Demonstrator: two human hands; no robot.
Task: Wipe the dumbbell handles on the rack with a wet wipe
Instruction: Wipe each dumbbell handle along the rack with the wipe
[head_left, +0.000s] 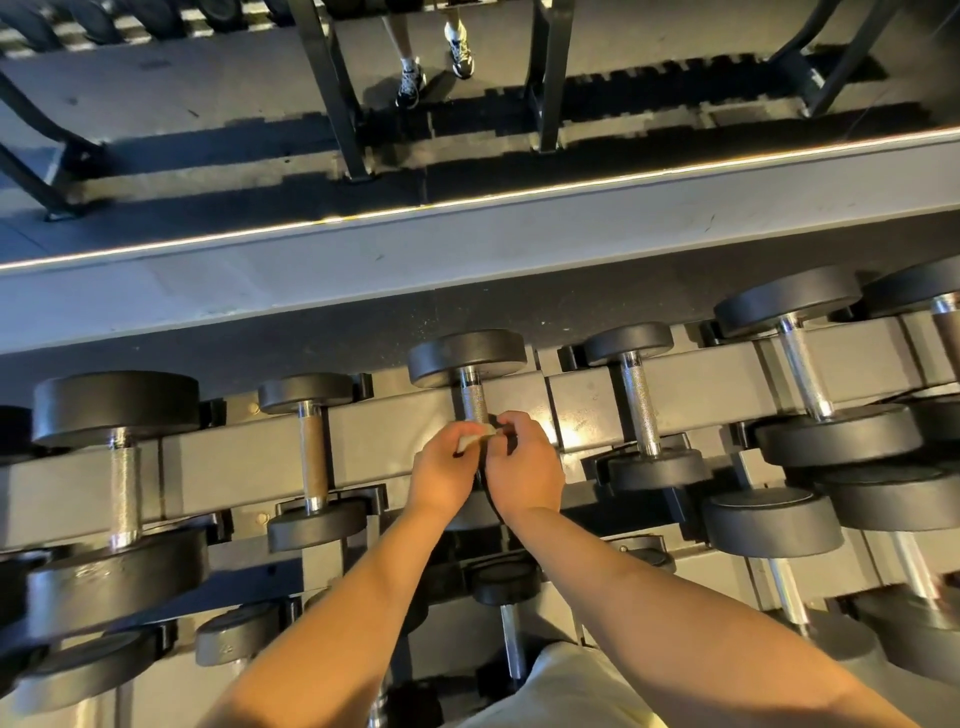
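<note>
A grey rack (395, 441) holds a row of black dumbbells with metal handles. Both my hands meet over the middle dumbbell, whose knurled handle (474, 402) shows above them. My left hand (448, 470) pinches a small whitish wet wipe (475, 436) between thumb and fingers. My right hand (524, 465) is curled close beside it, fingertips touching the wipe's right end. The lower part of that handle and its near head are hidden by my hands.
Neighbouring dumbbells sit left (315, 452) and right (640, 410) on the rack, with a lower tier (511, 623) below my arms. Behind the rack runs a grey ledge with a lit strip (467, 200). Another person's feet (436, 62) stand beyond, by black rack legs.
</note>
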